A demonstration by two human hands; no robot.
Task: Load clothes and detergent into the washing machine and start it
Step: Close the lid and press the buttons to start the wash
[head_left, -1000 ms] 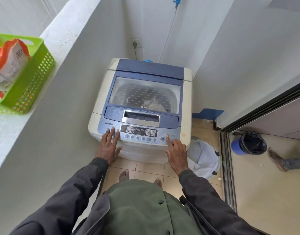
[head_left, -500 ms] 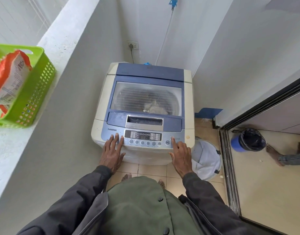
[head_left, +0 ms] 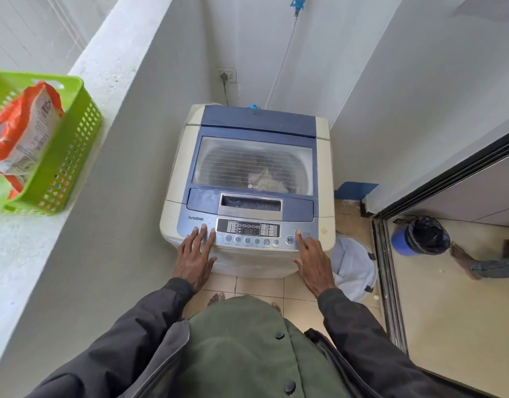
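Washer sits in the corner on the tiled floor, top-loader, lid down. Clothes show as a pale heap through the lid window, low in the drum.

Panel runs along the front edge. Right hand: index finger straight, tip on the round button at the panel's right end, just right of the play/pause key. Other fingers loose, holding nothing. Left hand: fingers straight and slightly spread, tips flat on the panel's left end, palm hanging over the front edge. Holding nothing.

Whether the display is lit is too small to tell.

Detergent bag, orange and white, stands tilted in a green basket on the ledge to the left, well apart from the washer.

White hamper on the floor, just beside the washer's right front corner. Plug in the wall socket behind the machine, hose running up to a blue tap. Past the sliding-door track, a blue bin with black liner, and another person's bare foot beside it.
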